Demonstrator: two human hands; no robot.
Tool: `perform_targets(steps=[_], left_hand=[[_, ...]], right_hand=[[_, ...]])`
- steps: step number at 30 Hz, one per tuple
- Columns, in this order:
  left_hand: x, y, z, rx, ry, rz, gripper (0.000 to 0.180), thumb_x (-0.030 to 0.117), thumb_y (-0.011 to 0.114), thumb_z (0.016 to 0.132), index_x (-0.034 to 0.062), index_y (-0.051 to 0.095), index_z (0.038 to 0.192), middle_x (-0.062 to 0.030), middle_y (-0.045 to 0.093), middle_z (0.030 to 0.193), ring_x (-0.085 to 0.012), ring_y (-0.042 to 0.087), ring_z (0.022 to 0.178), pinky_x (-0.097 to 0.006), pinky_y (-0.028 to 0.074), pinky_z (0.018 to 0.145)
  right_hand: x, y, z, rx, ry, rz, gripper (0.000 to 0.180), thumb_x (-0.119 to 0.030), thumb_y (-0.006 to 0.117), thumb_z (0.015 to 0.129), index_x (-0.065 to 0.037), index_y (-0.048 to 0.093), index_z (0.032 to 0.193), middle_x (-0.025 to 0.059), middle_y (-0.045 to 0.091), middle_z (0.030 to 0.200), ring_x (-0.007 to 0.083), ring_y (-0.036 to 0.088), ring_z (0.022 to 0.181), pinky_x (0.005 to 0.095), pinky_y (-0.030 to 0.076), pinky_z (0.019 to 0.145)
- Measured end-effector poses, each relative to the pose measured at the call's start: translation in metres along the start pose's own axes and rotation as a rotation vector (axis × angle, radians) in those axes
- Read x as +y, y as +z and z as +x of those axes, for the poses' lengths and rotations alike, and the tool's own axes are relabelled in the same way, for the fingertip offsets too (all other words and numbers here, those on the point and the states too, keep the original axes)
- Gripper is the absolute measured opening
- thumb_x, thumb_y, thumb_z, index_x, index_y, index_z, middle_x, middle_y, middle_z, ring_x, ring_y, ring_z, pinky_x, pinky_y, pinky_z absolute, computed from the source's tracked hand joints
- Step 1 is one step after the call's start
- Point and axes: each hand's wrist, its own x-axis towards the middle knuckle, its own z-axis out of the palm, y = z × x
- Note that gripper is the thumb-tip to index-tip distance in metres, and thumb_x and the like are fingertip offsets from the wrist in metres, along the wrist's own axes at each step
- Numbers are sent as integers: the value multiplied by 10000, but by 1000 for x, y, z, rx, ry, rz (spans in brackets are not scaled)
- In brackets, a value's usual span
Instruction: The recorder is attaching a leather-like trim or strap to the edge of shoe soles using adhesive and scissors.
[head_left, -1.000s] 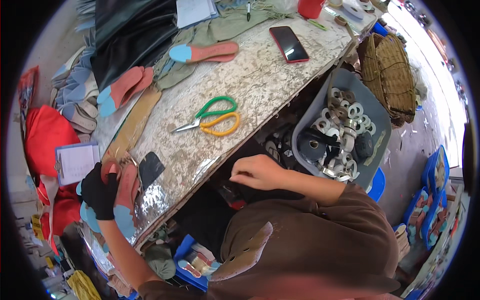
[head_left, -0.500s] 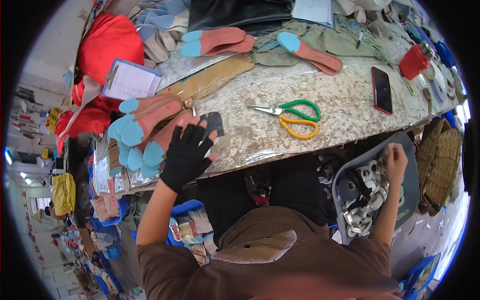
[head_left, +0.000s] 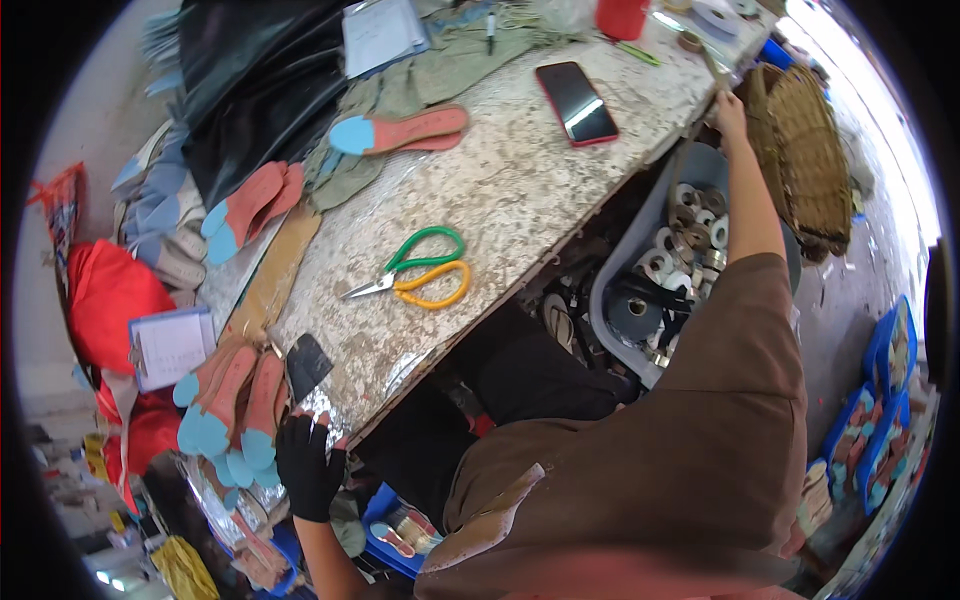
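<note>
Bin, grey: rolls | blue crate: insoles | L hand: fingers apart, tbl edge | R hand: by strip, grip unclear

Counter: rough, mottled
Scissors: shiny metal blades, smooth plastic-looking handles
Smartphone: glossy glass-like screen
Insoles: matt, smooth
Strip: matt, fabric-like
Basket: coarse, woven
Tub: smooth plastic
Black sheet: glossy, wrinkled

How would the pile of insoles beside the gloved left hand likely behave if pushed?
The pile of insoles would probably slide and fan out, since the pieces overlap unevenly. Each looks thin and flat, so it is likely light and unlikely to roll. Their slim profile suggests some bend when lifted, though stiffness can't be confirmed by eye.
</note>
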Motion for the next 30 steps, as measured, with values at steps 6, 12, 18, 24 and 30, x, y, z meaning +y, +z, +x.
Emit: perform_targets(steps=[6,12,18,24,30], left_hand=[[25,-11,11,-31,41,-44,410,216,728,771,44,605,1122,-170,582,1051,-379,555,1019,-466,454,863],[37,1,9,70,35,-129,392,170,754,748,51,631,1100,-142,632,1018,-356,593,1003,-451,465,883],[116,23,69,-31,167,-921,397,176,749,782,47,639,1141,-146,634,1087,-349,597,1053,-440,455,945],[225,73,112,-33,33,-1743,379,180,722,844,24,612,1171,-121,618,1139,-224,597,1079,-347,481,908],[193,34,77,-500,31,-1987,159,172,632,931,24,681,965,-7,597,703,-70,557,652,-227,430,606]], right_hand=[[5,-26,-17,-103,76,-20,366,-383,567,961,-37,670,904,-24,530,588,96,487,512,285,403,505],[-41,-47,-156,-296,-61,-90,306,-285,512,1009,-40,652,888,21,628,687,104,570,617,259,437,605],[-146,-47,-392,-890,141,219,173,-105,577,896,-18,727,897,46,710,791,115,628,738,268,473,683],[-228,-7,-504,-1223,-437,425,164,-103,645,895,3,718,996,104,684,1037,232,635,936,358,500,832],[-252,-11,-473,-688,75,585,241,-212,513,1003,-7,639,985,66,650,857,155,635,781,290,512,736]])
